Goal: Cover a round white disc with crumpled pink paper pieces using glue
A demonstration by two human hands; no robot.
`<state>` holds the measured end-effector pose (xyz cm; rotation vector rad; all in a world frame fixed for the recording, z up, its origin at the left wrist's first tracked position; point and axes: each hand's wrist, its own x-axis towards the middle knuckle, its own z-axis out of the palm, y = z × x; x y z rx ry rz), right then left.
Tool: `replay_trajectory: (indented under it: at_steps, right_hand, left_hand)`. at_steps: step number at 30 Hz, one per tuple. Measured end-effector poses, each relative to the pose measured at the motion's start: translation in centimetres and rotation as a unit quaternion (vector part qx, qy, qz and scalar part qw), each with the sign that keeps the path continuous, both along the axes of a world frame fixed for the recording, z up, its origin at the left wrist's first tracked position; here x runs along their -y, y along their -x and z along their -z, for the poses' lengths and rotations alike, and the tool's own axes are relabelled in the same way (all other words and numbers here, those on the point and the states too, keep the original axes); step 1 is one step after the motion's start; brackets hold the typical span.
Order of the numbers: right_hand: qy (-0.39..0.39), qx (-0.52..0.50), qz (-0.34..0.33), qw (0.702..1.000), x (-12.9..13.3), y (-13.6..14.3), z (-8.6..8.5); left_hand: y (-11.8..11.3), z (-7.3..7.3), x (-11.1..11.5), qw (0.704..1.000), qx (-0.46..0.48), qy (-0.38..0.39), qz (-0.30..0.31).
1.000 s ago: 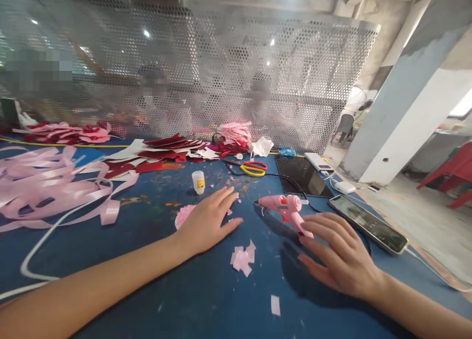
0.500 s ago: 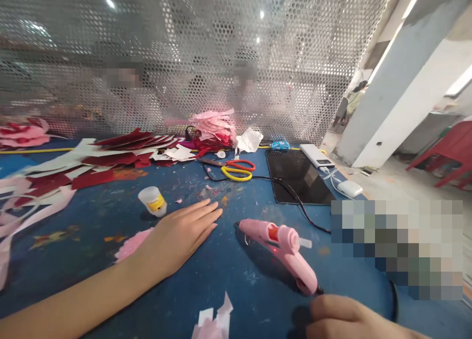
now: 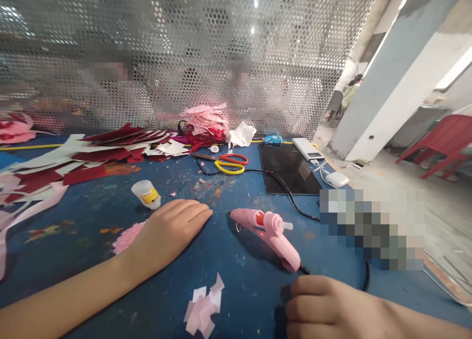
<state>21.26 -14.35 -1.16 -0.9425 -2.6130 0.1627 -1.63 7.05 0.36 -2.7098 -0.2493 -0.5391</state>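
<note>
My left hand (image 3: 177,233) lies palm down on the blue table, fingers close together and bent slightly at the tips. It partly covers a pink paper flower (image 3: 129,238). A pink glue gun (image 3: 271,233) rests between my hands, touched by neither, its red light on. My right hand (image 3: 328,304) is curled in a loose fist on the table beside the gun's cord; nothing shows in it, though its palm side is hidden. Small pale pink paper pieces (image 3: 204,307) sit in front of me. A white bottle with a yellow label (image 3: 146,195) leans behind my left hand.
Scissors with red and yellow handles (image 3: 230,166) lie near a black glossy panel (image 3: 287,174) and a white power bank (image 3: 308,149). Red and white strips (image 3: 96,154) and a pink paper bundle (image 3: 206,122) line the metal mesh (image 3: 221,44). A black cord (image 3: 295,196) crosses the panel.
My left hand's fingers have drawn together and bent. My right hand has come further into view, still curled. The whole view has shifted slightly; the glue gun stays on the table.
</note>
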Motion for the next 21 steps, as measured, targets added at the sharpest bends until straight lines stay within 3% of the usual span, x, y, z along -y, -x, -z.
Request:
replay_trajectory:
  at_steps: [11,21]
  right_hand:
    - [-0.128,-0.011,-0.065,0.990,-0.2,0.9,0.4]
    - [-0.178,0.007,-0.045,0.983,0.0,1.1,0.2]
  left_hand:
    - [0.2,0.2,0.1,0.999,0.005,-0.012,0.029]
    - [0.3,0.3,0.5,0.994,0.006,-0.034,0.100]
